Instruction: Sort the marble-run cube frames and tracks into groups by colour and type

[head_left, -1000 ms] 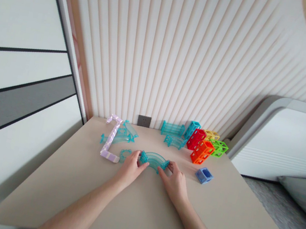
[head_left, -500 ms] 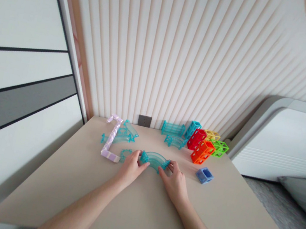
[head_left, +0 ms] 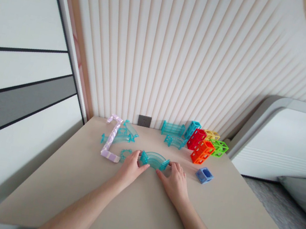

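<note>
A curved, see-through teal track piece (head_left: 155, 160) lies near the middle of the table, between my two hands. My left hand (head_left: 132, 164) has its thumb and fingers around the left end of the piece. At the right end, my right hand (head_left: 175, 177) touches the piece with its fingers and thumb around that end. Just left of my left hand lies a small teal piece (head_left: 125, 154), partly hidden by the hand. To the right of my right hand is a blue square block (head_left: 204, 175).
A folded lilac strip (head_left: 111, 138) lies at the left beside teal pieces (head_left: 122, 136). At the back stand a teal straight piece (head_left: 173, 129), a teal curved one (head_left: 175, 141), and red (head_left: 196, 139), orange (head_left: 202, 152), teal (head_left: 192, 129), yellow (head_left: 211, 135) and green (head_left: 219, 148) blocks.
The thumb of my right hand has shifted slightly toward me and off the near edge of the curved piece. My left hand stays at the left end.
</note>
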Demonstrator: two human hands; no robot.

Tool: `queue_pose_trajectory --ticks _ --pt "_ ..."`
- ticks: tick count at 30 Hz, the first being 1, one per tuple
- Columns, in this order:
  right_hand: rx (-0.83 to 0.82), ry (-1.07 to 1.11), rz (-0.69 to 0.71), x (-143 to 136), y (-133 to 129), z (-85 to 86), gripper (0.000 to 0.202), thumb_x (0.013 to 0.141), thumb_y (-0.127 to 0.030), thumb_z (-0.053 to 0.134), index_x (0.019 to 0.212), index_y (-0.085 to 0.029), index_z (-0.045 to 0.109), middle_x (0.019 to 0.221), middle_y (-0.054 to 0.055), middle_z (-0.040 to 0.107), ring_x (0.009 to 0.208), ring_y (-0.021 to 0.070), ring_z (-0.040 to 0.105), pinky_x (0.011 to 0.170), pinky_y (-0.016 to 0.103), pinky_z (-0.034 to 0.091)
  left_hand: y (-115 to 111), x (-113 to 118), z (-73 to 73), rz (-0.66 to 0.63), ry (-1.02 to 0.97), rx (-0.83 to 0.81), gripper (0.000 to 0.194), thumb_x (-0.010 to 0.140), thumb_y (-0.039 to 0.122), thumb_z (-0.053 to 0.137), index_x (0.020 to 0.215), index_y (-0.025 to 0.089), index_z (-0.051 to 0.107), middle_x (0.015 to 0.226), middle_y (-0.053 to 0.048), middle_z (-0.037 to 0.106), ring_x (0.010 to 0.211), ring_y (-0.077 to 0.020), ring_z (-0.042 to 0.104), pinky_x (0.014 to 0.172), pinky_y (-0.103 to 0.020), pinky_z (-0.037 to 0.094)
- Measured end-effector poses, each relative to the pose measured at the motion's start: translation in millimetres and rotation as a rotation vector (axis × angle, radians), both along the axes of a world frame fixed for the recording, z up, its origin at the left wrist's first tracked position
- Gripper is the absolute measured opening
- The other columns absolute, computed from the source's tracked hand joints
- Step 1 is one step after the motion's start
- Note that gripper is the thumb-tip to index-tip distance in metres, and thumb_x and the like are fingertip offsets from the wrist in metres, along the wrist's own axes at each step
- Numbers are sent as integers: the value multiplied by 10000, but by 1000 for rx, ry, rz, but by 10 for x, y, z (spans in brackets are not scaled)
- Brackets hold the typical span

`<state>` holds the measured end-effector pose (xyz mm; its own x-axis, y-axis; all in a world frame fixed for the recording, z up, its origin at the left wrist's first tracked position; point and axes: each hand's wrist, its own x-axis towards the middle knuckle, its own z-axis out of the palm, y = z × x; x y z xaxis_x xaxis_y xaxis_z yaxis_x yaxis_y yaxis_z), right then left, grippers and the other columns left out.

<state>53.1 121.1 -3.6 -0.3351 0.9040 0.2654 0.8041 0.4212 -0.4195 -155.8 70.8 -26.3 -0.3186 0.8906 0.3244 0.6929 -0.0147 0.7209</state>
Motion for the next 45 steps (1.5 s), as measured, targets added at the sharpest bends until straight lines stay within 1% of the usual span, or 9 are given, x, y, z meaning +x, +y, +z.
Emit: queue_pose_trajectory --ticks 3,7,13,16,24,32,37,42,45 --pt "-4 -64 6 4 -10 31 380 870 -502 678 1098 -199 652 1164 118 679 1118 321 629 965 443 446 3 8 -58 38 79 11 434 743 228 781 1132 193 592 1083 -112 737 936 -269 734 814 -390 580" --pt "12 -104 14 0 -9 46 354 886 -499 670 1077 -201 672 1141 115 701 1104 317 636 938 425 442 -8 21 -93 50 126 3 354 766 207 767 1084 173 615 1080 -141 738 1043 -301 713 898 -436 558" --pt "3 -102 29 -3 11 36 324 900 -488 658 1043 -199 687 1111 114 719 1081 306 648 922 414 440 -22 26 -59 41 156 -27 264 785 225 762 1017 175 648 1006 -125 750 982 -289 725 887 -427 556" --pt "-2 -105 34 -3 11 36 298 908 -484 651 1027 -215 692 1102 114 723 1071 303 656 918 406 441 -29 21 -42 40 165 -41 262 785 232 768 1013 175 653 1007 -128 751 979 -291 725 880 -421 555" --pt "27 -146 51 0 -8 62 314 926 -478 639 1052 -195 692 1119 125 717 1075 303 654 920 416 442 -27 25 -20 44 185 -67 259 789 226 783 999 157 649 997 -135 751 983 -294 727 880 -403 549" --pt "-11 -145 42 -9 31 76 304 945 -444 627 1083 -182 699 1132 128 706 1089 291 651 936 403 430 2 55 -15 60 190 -85 248 800 236 775 1000 151 654 998 -140 752 977 -297 724 866 -398 547" --pt "-52 -90 -6 19 137 66 319 953 -433 602 1115 -175 694 1178 128 690 1106 282 649 932 374 433 130 158 12 71 195 -102 230 819 244 762 1001 150 658 999 -137 750 993 -292 721 879 -383 537" --pt "-57 -79 -87 88 299 38 337 961 -425 576 1153 -169 682 1197 135 672 1124 287 637 916 349 446 366 315 57 59 184 -111 250 841 271 753 1023 130 658 1014 -145 745 1012 -281 713 897 -357 523" --pt "-31 -80 -143 138 393 16 310 972 -403 559 1129 -166 683 1158 134 672 1081 279 650 896 336 465 516 443 73 64 168 -121 267 845 278 752 1041 125 654 1026 -152 741 1027 -277 709 901 -349 516"
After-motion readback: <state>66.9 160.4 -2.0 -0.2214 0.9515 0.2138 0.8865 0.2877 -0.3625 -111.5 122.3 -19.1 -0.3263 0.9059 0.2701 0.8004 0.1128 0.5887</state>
